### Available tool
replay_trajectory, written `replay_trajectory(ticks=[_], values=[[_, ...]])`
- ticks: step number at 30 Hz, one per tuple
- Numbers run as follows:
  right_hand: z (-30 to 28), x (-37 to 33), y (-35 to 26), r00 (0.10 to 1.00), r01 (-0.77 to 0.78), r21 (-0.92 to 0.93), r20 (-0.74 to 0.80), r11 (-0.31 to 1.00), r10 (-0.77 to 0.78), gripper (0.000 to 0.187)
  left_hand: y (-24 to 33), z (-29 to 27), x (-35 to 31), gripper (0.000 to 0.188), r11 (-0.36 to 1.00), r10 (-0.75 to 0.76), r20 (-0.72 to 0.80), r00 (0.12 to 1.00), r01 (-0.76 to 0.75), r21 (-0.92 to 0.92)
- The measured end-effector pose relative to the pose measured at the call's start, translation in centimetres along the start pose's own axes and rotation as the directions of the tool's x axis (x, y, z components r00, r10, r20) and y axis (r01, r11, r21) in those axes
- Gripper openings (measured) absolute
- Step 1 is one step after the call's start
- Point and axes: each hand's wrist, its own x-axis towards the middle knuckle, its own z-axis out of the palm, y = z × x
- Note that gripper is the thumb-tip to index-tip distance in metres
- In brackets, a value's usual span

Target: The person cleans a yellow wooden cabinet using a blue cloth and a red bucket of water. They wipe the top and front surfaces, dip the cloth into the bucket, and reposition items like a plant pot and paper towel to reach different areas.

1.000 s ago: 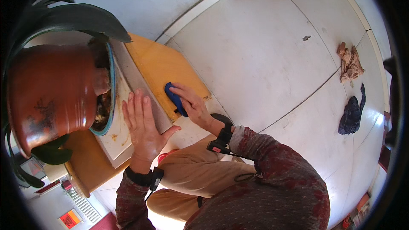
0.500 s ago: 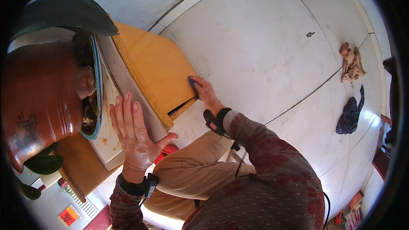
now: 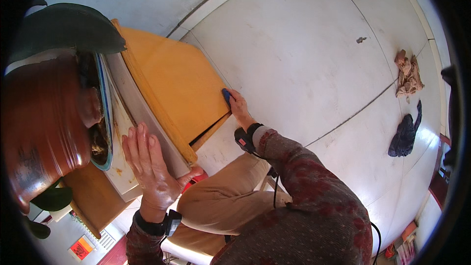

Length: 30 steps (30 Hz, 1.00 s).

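Note:
With fingers stretched and thumb spread, my left hand (image 3: 153, 169) rests against the pale top edge (image 3: 142, 113) of a low wooden cabinet. My right hand (image 3: 240, 110) grips a small blue cloth (image 3: 226, 96) at the far lower corner of the cabinet's yellow side panel (image 3: 171, 76). The fold of the cloth is partly covered by my fingers. Along the panel's near edge runs a dark gap (image 3: 208, 128), ending close to my right hand.
On the cabinet top stands a brown glazed pot (image 3: 44, 122) beside a blue-rimmed planter (image 3: 109, 118), under broad dark leaves (image 3: 68, 29). A crumpled brown cloth (image 3: 408, 76) and a black cloth (image 3: 402, 137) lie on the tiled floor (image 3: 304, 44). Something red (image 3: 197, 178) shows by my knee.
The view has shifted slightly, so cabinet and pot sit farther left. My right hand stays by the panel's lower corner with the blue cloth; the dark gap looks wider. My left hand keeps its pose.

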Motion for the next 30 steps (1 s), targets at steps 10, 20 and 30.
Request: replay_trajectory(ticks=[10, 20, 30], values=[[4.1, 11.1, 2.3, 0.988, 0.074, -0.143, 0.143, 0.987, -0.053, 0.036, -0.4, 0.1, -1.0, 0.102, 1.0, 0.008, 0.065, 0.998, -0.008, 0.003], [9.4, 25.0, -3.2, 0.939, 0.154, -0.132, 0.328, 0.979, -0.104, 0.043, -1.0, 0.7, -1.8, 0.092, 0.998, 0.045, 0.031, 0.998, -0.044, -0.042], [8.4, 16.3, -22.1, 0.702, 0.653, 0.212, 0.193, 0.727, -0.686, 0.043, -0.4, -0.2, -1.3, 0.107, 0.999, 0.042, 0.105, 0.994, -0.043, -0.001]])
